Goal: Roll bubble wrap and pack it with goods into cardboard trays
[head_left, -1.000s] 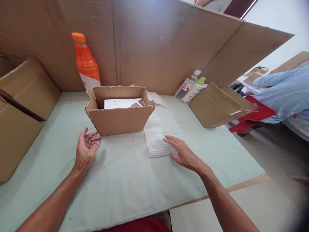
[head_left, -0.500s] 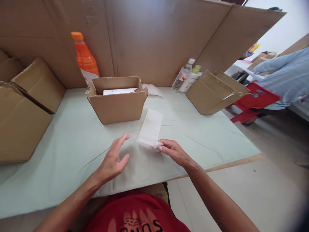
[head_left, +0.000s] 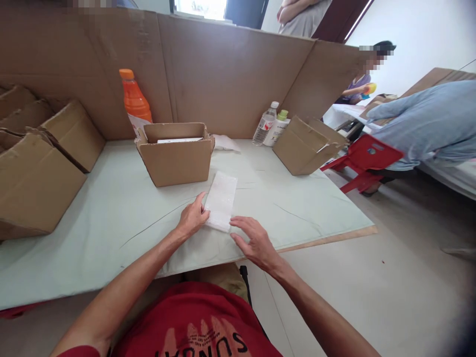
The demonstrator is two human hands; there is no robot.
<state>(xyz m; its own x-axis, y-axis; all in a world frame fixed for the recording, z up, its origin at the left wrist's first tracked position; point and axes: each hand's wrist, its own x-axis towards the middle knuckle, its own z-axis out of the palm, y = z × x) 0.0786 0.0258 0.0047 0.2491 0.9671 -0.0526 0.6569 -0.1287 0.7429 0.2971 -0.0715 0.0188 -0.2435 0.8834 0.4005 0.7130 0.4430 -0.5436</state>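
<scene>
"Counting from the head view?"

"One wrap point(head_left: 222, 196) on the pale green table point(head_left: 111, 198). Left hand point(head_left: 192, 216) at its left edge, pinch unclear; right hand point(head_left: 256, 242) at its near corner, fingers parted. Three bottles point(head_left: 137, 101)."

"Room?"

"One red chair point(head_left: 375, 153), pale floor point(head_left: 353, 272)."

- The head view looks from the wearer's own head, forward and down onto the table point(head_left: 260, 203).
- It sits close above (the red shirt point(head_left: 193, 317) shows at the bottom edge), with the left hand point(head_left: 192, 218) and right hand point(head_left: 256, 243) near mid-frame.
- Past the cardboard panel point(head_left: 230, 79), it reaches the white wall point(head_left: 420, 34) at upper right.
</scene>
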